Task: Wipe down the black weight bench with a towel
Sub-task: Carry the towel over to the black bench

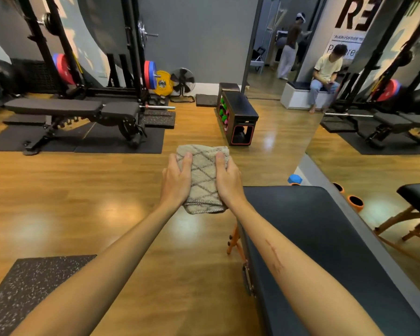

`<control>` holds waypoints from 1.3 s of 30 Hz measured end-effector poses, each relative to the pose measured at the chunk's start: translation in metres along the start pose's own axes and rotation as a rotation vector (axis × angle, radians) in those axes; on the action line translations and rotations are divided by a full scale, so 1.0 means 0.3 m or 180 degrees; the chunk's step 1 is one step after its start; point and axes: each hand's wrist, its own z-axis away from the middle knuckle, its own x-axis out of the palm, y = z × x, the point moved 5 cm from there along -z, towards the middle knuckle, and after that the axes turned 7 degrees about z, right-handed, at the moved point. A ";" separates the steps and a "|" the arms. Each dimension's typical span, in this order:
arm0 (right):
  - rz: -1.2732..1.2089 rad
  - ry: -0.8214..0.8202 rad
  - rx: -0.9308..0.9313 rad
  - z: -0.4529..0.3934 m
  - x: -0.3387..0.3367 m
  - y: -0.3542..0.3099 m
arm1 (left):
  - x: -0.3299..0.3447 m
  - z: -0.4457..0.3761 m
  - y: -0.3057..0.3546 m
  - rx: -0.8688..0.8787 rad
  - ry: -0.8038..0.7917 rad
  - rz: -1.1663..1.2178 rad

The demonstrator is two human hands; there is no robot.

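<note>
A folded beige towel (pixel 204 178) with a dark diamond pattern is held in the air in front of me, above the wooden floor. My left hand (pixel 176 180) grips its left side and my right hand (pixel 228 181) grips its right side, thumbs on top. The black weight bench (pixel 70 107) stands far off at the back left on black mats, under a rack. A black padded table (pixel 325 238) with orange wooden legs lies just under my right forearm at the lower right.
A black storage box (pixel 240 117) with coloured dumbbells stands mid-floor. A speckled rubber mat (pixel 29 287) lies at lower left. A mirror wall (pixel 374 154) runs along the right. One person sits on a white box at the back right, another stands beyond. A fan and weight plates line the back wall.
</note>
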 end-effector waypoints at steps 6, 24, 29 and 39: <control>-0.0042 -0.0021 -0.0047 -0.333 0.099 0.020 | 0.074 -0.324 -0.079 -0.0057 0.0048 0.0003; 0.0089 -0.0238 -0.0067 -1.434 0.307 0.176 | 0.422 -1.350 -0.293 -0.0058 0.0195 -0.0003; 0.0091 -0.0142 -0.0019 -1.741 0.411 0.227 | 0.506 -1.673 -0.393 -0.0045 0.0106 0.0035; 0.0043 -0.0028 0.0104 -2.315 0.591 0.235 | 0.618 -2.279 -0.505 -0.0041 -0.0114 0.0065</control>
